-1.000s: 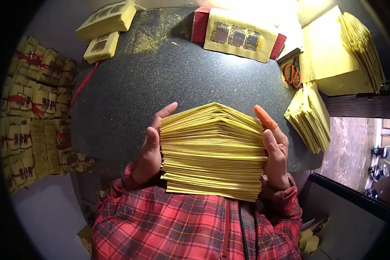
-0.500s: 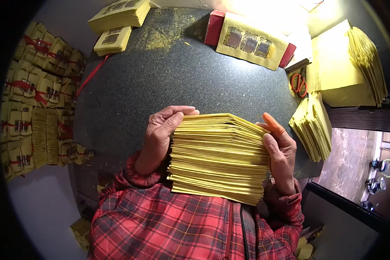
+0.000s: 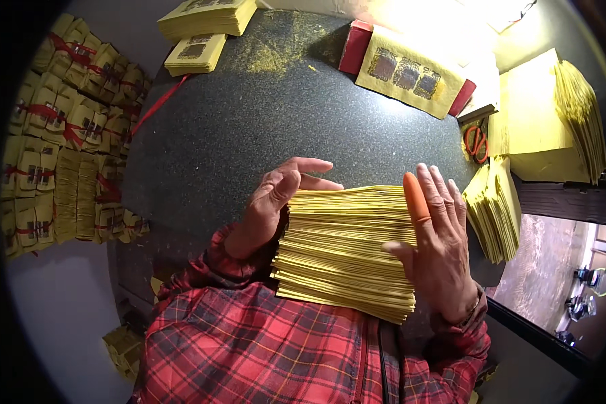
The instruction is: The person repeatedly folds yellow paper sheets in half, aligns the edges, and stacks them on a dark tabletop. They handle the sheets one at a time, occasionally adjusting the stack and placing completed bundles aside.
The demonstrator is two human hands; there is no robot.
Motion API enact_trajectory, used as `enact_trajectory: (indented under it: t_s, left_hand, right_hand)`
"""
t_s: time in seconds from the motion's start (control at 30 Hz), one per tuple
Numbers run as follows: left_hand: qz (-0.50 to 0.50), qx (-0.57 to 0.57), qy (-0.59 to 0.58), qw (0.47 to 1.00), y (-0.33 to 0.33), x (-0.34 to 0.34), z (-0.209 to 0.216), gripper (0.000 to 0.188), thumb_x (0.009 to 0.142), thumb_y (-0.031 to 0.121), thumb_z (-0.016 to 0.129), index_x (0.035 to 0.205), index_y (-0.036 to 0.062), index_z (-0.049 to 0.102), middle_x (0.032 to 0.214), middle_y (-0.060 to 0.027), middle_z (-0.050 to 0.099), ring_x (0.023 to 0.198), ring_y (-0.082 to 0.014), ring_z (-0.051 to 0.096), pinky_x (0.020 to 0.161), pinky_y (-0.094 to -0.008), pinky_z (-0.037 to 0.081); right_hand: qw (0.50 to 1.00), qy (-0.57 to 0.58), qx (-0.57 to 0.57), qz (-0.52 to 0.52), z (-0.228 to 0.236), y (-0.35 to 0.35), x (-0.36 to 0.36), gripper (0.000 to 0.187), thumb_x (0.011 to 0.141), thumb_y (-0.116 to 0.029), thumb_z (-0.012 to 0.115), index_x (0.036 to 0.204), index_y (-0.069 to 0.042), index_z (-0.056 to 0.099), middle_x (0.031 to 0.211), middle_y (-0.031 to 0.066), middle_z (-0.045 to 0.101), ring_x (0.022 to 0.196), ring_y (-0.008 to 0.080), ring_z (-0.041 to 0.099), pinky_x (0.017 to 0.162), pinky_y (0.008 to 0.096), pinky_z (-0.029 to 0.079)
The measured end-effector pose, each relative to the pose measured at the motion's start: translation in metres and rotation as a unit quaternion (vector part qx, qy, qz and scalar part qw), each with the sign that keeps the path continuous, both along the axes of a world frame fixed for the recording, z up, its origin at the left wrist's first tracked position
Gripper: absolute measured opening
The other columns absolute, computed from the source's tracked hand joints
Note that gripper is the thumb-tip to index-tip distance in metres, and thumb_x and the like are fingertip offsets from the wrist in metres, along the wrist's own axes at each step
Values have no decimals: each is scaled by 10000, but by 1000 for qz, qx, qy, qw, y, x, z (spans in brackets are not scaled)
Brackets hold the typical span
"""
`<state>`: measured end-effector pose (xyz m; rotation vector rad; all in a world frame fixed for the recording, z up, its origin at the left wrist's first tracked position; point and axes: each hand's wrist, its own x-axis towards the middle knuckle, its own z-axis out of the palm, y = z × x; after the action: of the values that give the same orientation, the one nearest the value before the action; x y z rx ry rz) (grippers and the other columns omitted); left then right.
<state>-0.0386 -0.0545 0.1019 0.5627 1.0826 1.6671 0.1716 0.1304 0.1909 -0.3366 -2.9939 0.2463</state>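
Observation:
A thick stack of folded yellow paper sheets (image 3: 347, 249) stands at the table's near edge against my plaid jacket, its layered edges facing up. At its left end my left hand (image 3: 276, 192) rests with thumb and fingers apart, the fingers reaching past the far left corner. My right hand (image 3: 441, 236) lies flat along the right end with fingers stretched out and the thumb over the sheets. An orange rubber finger cot (image 3: 416, 197) covers its index finger.
Printed yellow paper piles (image 3: 209, 17) sit at the far left, beside a red ribbon (image 3: 160, 104). A red block (image 3: 354, 47) under printed paper stands at the far right. Orange-handled scissors (image 3: 477, 144) and more folded sheets (image 3: 495, 209) lie right. Tied bundles (image 3: 74, 114) are stacked left.
My right hand has let go of the stack's far right corner and flattened along its right end. My left fingers have spread from the far left corner. The top sheets lie flatter.

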Motion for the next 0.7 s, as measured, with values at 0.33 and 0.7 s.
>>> enact_trajectory:
  t_s: [0.33, 0.7]
  left_hand:
    - [-38, 15, -28, 999, -5, 5, -7, 923, 1056, 758, 341, 1644, 49, 301, 1414, -220, 633, 1294, -254, 637, 1108, -409, 525]
    - [-29, 3, 13, 1000, -3, 10, -14, 974, 1020, 826, 320, 1659, 91, 286, 1393, -228, 636, 1284, -250, 622, 1107, -406, 499]
  right_hand:
    - [985, -40, -62, 157, 0, -37, -27, 961, 912, -686, 585, 1543, 36, 520, 1691, 237, 371, 1592, 451, 318, 1289, 678, 185]
    - [976, -48, -87, 192, -18, -45, -29, 979, 865, -669, 646, 1585, -24, 495, 1686, 217, 391, 1593, 408, 338, 1295, 671, 188]
